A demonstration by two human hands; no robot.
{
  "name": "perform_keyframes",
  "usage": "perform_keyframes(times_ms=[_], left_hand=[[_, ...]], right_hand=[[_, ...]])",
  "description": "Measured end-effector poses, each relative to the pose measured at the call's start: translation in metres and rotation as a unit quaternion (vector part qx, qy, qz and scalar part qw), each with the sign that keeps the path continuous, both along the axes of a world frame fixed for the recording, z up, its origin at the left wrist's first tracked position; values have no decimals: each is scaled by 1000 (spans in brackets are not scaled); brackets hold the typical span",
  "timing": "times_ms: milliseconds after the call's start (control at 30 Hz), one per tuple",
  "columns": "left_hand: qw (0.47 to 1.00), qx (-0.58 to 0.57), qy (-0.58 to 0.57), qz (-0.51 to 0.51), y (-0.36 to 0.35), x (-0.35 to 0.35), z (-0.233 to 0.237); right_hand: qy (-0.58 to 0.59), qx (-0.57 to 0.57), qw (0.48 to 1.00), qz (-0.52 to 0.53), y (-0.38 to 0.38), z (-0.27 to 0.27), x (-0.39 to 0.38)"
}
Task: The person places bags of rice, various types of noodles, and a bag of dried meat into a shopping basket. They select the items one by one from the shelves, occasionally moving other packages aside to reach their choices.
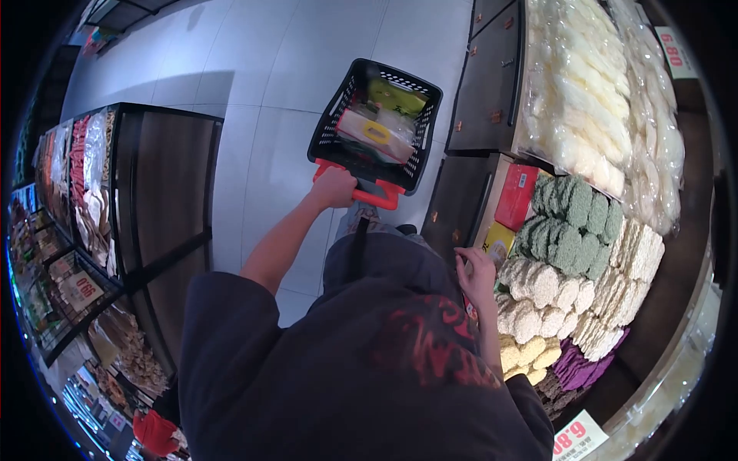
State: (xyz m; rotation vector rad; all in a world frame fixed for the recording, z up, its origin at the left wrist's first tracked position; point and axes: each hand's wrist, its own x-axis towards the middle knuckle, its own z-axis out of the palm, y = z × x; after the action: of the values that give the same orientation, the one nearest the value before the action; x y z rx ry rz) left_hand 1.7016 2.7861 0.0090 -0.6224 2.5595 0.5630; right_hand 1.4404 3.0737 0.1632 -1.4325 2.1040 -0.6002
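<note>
My left hand (335, 187) is wrapped round the red handle (377, 197) of a black shopping basket (425, 138) in front of me. Inside the basket lie a green packet (400, 98) and a white and pink pack (373, 132) with a yellow ring-shaped mark. My right hand (477, 270) is low at the edge of the shelf on the right, its fingers apart and no object in them. Close by it are a yellow box (498, 241), bundles of pale dried noodles (530, 284) and green noodle bundles (567, 219).
Bagged white dried goods (576, 92) fill the shelf ahead on the right, above dark cabinets (492, 77). A red box (515, 196) stands beside the noodles. On the left is a dark-sided display rack (165, 177) of packaged goods. Grey tiled floor (269, 100) stretches ahead.
</note>
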Motion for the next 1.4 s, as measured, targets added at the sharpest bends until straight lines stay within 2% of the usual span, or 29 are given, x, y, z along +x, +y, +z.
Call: perform_keyframes(times_ms=[200, 267, 400, 467, 533, 567, 633, 700, 800, 867, 933, 1000, 1067, 1133, 1167, 1233, 1333, 1400], left_hand=[[999, 35, 36, 15, -7, 2, 10], [997, 75, 14, 13, -10, 5, 1], [996, 91, -6, 10, -10, 2, 0], [994, 100, 6, 32, -7, 3, -6], [995, 95, 21, 28, -4, 7, -12], [996, 84, 36, 22, -3, 9, -15], [997, 77, 11, 28, -2, 7, -11], [998, 58, 11, 28, 11, 16, -27], [996, 63, 50, 47, 0, 9, -15], [994, 80, 50, 46, -5, 4, -14], [996, 25, 82, 38, -2, 6, -16], [995, 25, 82, 42, -1, 6, -17], [995, 18, 83, 51, -3, 3, -19], [995, 22, 82, 51, -5, 2, -18], [995, 30, 76, 55, -7, 0, -17], [996, 32, 71, 49, -5, 2, -20], [996, 29, 65, 51, -4, 0, -18], [996, 28, 66, 56, -6, -1, -17]], right_hand=[[-10, 38, 996, 81, -102, -35, -3], [-19, 17, 992, 120, -156, -68, -10], [-11, 82, 978, 191, -225, -143, -34], [-19, 153, 972, 180, -257, -192, -47], [-19, 148, 982, 115, -283, -258, -57], [-24, 151, 981, 117, -297, -300, -63], [-26, 224, 974, -13, -320, -381, -72], [-67, 300, 948, -76, -347, -434, -77], [-115, 379, 908, -133, -380, -496, -81], [-94, 424, 887, -160, -395, -533, -82], [-101, 436, 881, -153, -395, -559, -86], [-111, 466, 858, -186, -393, -587, -92], [-128, 493, 847, -150, -381, -630, -94], [-119, 457, 864, -177, -371, -652, -88], [-120, 461, 861, -178, -374, -641, -85], [-108, 462, 835, -278, -390, -611, -80], [-130, 464, 813, -329, -394, -612, -80], [-124, 488, 804, -316, -397, -614, -79]])
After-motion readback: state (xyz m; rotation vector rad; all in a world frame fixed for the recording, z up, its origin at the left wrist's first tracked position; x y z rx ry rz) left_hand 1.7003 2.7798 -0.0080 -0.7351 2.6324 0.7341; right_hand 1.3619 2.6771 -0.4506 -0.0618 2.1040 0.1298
